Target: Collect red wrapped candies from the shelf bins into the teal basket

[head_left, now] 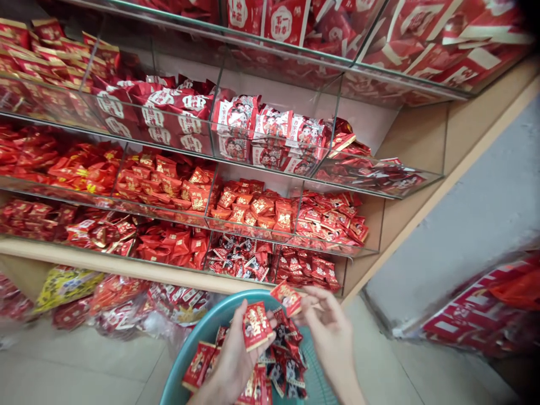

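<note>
My left hand [234, 360] is closed around a small red candy packet [256, 326], held up over a teal plastic basket [198, 343]. Just to the right, my right hand [329, 329] pinches another red packet [287, 297] between thumb and fingers. Both hands hover above the basket, which holds several red sweet packets [287, 365]. A further red packet [198, 365] lies by my left wrist at the basket's edge.
Tiered glass shelves [270, 169] in front carry several compartments of red wrapped candies. Clear bags of sweets [122, 304] lie on the floor below the wooden ledge [126, 267]. A grey wall [464, 225] and more red packages [485, 315] stand at right.
</note>
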Available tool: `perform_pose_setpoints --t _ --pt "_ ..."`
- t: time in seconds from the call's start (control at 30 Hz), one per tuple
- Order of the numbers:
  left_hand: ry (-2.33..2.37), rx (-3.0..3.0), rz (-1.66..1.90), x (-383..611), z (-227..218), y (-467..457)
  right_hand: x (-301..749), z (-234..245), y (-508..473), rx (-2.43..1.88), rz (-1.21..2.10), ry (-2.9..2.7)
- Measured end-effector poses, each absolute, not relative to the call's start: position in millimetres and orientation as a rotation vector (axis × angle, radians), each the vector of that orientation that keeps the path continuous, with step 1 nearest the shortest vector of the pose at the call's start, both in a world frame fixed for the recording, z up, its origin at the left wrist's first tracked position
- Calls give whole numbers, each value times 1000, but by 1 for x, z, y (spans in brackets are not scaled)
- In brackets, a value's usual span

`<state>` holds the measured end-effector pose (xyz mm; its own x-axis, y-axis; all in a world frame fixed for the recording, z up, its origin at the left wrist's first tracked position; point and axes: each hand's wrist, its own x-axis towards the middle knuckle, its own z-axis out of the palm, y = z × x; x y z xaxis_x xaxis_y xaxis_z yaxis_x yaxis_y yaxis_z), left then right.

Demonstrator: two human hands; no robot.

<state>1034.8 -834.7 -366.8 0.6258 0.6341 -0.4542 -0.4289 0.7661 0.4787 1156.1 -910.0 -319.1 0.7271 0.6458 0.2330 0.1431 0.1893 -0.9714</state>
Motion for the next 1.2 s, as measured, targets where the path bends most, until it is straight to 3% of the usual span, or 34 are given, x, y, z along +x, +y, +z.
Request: perform_pose_setpoints --t 0.23,0.47,0.63,0.83,0.93,1.2 --pt "625 335 648 1033 -364 -839 1098 -383 -898 -1331 541 -646" --pt "735 421 493 1030 -365 -837 1082 -401 -898 -1360 493 -626" --pt "725 382 613 1033 -364 -837 1133 -362 -906 -1449 384 -784" --pt "746 322 618 1032 -366 -837 1225 -271 -882 -1604 -237 -989" --pt "745 323 621 1030 -369 -837 1259 -239 -858 -1828 -366 -1099" --pt "757 350 616 1023 -369 -835 1303 -228 -809 -2397 -203 -1123"
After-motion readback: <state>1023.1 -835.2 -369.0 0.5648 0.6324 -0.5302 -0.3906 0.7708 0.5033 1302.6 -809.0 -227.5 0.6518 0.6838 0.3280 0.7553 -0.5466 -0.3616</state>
